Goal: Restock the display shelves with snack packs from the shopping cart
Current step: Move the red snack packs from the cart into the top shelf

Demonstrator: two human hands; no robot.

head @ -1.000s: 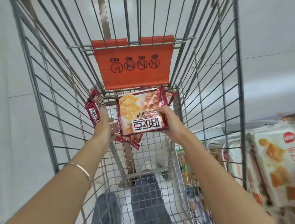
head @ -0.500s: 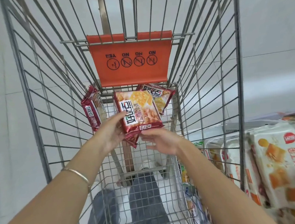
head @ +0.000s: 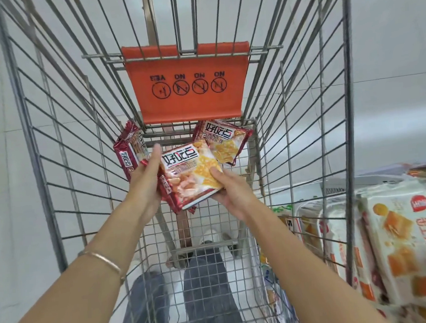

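Observation:
Inside the wire shopping cart (head: 350, 104), both my hands hold a dark-red snack pack (head: 191, 172) with crackers printed on it, lifted above the cart floor. My left hand (head: 144, 178) holds its left edge together with a second red pack (head: 167, 190) stacked underneath. My right hand (head: 230, 189) pinches the near right corner, thumb on top and fingers below. One more red pack (head: 129, 150) leans on the cart's left wall. Another one (head: 224, 140) lies at the far end under the orange flap.
An orange fold-down seat flap (head: 188, 86) with printed symbols hangs at the cart's far end. To the right, outside the cart, shelves hold several white-and-orange biscuit bags (head: 403, 235). My legs in jeans (head: 206, 289) and white shoes show through the cart's grid floor.
The held pack has turned flat with its label facing up and moved nearer to me. My right hand, open below it half a second ago, now pinches its corner.

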